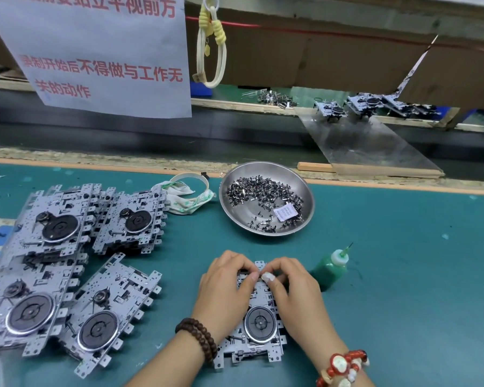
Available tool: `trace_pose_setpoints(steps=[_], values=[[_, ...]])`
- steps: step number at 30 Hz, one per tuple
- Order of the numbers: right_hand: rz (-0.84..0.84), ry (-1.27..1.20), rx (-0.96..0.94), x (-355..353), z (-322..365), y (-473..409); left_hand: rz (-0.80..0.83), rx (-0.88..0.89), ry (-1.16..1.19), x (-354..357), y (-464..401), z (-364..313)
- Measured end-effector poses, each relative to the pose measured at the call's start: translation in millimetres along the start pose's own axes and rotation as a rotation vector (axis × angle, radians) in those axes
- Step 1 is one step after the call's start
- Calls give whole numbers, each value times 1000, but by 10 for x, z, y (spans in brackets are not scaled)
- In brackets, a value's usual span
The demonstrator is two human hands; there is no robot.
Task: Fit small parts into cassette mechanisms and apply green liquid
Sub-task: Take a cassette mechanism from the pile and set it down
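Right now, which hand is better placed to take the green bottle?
The right hand: the green bottle stands just beside it, on its outer side. The left hand would have to cross over the mechanism.

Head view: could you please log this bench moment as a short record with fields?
surface: green mat
left hand: fingers curled on the mechanism's top edge
right hand: pinching at the same spot
mechanism: flat under both hands
green bottle: upright, right of the hands, untouched
metal dish: small parts inside
spare mechanisms: stacked at left
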State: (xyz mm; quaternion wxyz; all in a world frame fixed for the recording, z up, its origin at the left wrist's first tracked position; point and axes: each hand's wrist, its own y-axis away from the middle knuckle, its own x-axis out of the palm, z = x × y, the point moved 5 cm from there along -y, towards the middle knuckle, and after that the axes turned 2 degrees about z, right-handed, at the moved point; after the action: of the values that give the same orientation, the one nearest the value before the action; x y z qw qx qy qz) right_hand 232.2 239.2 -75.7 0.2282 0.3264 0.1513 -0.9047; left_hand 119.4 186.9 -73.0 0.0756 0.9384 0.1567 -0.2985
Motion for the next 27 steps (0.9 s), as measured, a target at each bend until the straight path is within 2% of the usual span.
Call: trace_pose_setpoints(steps=[5,11,20,27], values=[[12,-59,52,12,-36,30,-3,-12,5,-6,-5,-4],[74,-289,151,42,-90,65,-16,-7,-15,-8,-9,-3],[84,-486,248,67,-94,33,-18,13,-19,-7,-3,-14],[63,-499,272,86,-96,27,-11,41,-36,-5,12,-20]])
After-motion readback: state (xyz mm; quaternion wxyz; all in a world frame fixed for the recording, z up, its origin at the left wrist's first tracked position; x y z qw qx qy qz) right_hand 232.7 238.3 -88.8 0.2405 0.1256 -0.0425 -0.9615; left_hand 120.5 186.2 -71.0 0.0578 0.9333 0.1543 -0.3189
